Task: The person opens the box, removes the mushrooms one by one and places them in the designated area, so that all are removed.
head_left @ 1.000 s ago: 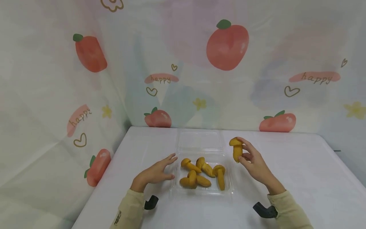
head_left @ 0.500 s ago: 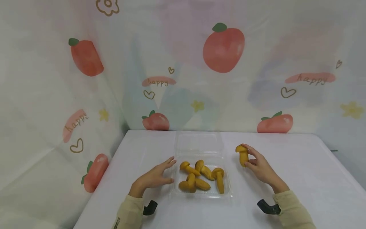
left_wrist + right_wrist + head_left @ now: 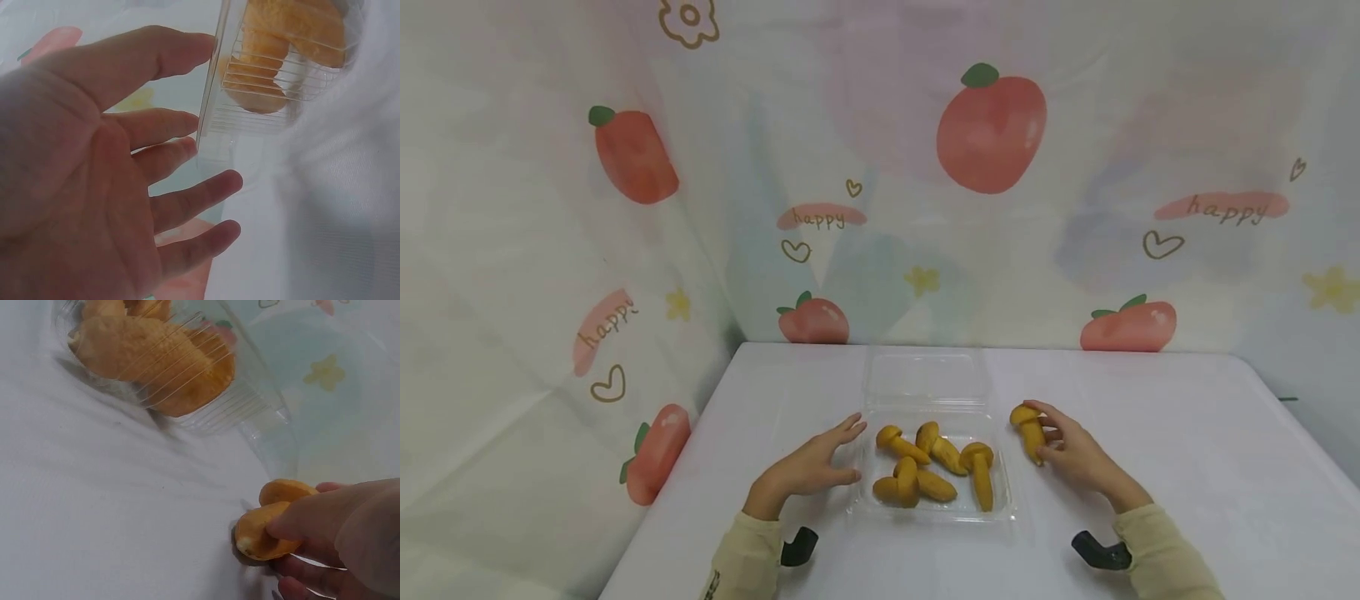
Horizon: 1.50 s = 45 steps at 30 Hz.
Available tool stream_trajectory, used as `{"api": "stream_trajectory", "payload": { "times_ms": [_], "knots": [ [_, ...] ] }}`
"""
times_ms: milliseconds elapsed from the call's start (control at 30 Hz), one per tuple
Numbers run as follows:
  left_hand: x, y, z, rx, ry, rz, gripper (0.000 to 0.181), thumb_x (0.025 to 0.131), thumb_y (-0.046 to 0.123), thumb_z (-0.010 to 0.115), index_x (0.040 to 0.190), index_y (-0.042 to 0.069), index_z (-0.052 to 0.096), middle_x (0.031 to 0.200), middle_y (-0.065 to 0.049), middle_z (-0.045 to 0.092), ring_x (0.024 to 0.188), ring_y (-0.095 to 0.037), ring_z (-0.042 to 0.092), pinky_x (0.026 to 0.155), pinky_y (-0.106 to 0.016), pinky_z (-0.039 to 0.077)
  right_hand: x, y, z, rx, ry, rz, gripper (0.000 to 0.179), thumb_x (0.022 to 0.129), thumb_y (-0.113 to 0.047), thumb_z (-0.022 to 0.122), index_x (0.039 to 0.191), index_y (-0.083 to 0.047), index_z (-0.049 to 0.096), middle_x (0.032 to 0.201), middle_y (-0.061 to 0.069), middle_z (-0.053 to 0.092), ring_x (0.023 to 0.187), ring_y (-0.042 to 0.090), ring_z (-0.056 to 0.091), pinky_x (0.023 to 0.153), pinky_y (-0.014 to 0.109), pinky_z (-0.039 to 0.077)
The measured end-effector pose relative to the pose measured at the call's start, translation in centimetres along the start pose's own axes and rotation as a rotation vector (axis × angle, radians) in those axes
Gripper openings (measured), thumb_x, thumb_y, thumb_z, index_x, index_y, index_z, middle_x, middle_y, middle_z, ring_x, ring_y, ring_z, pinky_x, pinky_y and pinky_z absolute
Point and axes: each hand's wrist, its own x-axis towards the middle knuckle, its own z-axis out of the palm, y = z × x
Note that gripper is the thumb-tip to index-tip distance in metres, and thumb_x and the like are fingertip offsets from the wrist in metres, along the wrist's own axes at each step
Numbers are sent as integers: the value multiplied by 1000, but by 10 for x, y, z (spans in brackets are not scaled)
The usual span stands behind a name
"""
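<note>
My right hand (image 3: 1078, 454) pinches a yellow-brown mushroom (image 3: 1030, 435) with a rounded cap, right of the clear plastic container (image 3: 936, 514). The right wrist view shows the thumb on the stem of this mushroom (image 3: 255, 534), which lies low against the white surface beside its shadow. Inside the container are several similar mushrooms (image 3: 981, 479). My left hand (image 3: 808, 465) is spread at the container's left side and grips nothing. In the left wrist view, its thumb and fingertips (image 3: 187, 122) come right up to the clear plastic wall (image 3: 215, 81).
The container's hinged lid (image 3: 928, 377) is folded back toward the rear of the white table (image 3: 1187, 433). A fruit-printed cloth (image 3: 880, 125) rises behind and at the left. Black curved pieces (image 3: 1101, 552) stick out by both sleeves.
My right hand lowers the mushroom from above the table down to its surface, right of the container. The mushroom tilts slightly. My left hand keeps its place, and the head view shifts a little.
</note>
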Motion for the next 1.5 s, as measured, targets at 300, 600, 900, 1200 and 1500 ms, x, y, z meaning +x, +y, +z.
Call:
{"api": "stream_trajectory", "payload": {
  "times_ms": [300,600,900,1200,1500],
  "knots": [
    [-1,2,-1,23,0,-2,74,95,18,69,158,5,33,170,-15,21,155,-39,24,122,-62,26,-1,3,0,-36,-37,42,71,89,4,63,153,-4,35,137,31,53,102,30,58,68,23,50],
    [3,3,-4,19,7,-23,74,95,20,69,159,8,32,170,-11,20,156,-37,23,123,-61,26,3,0,-5,-51,-22,19,69,89,4,63,153,-2,35,136,31,53,97,25,58,65,20,49],
    [-1,1,-4,1,15,-36,73,95,18,69,158,7,34,170,-12,21,156,-38,23,123,-63,25,2,-4,-4,-76,-50,49,72,91,-1,66,155,-1,32,134,31,53,96,25,59,69,23,51],
    [0,0,-2,7,14,-30,74,94,18,70,158,7,34,170,-13,22,155,-39,25,122,-63,25,-3,-8,-11,-157,-59,86,73,98,-24,64,156,0,27,139,35,50,110,41,60,84,48,56],
    [2,-1,-1,11,5,-31,74,95,19,70,159,9,33,170,-10,21,156,-37,23,123,-61,25,-9,-11,-19,-214,-35,79,71,99,-29,63,154,3,30,143,41,45,127,59,48,98,73,45]
  ]
}}
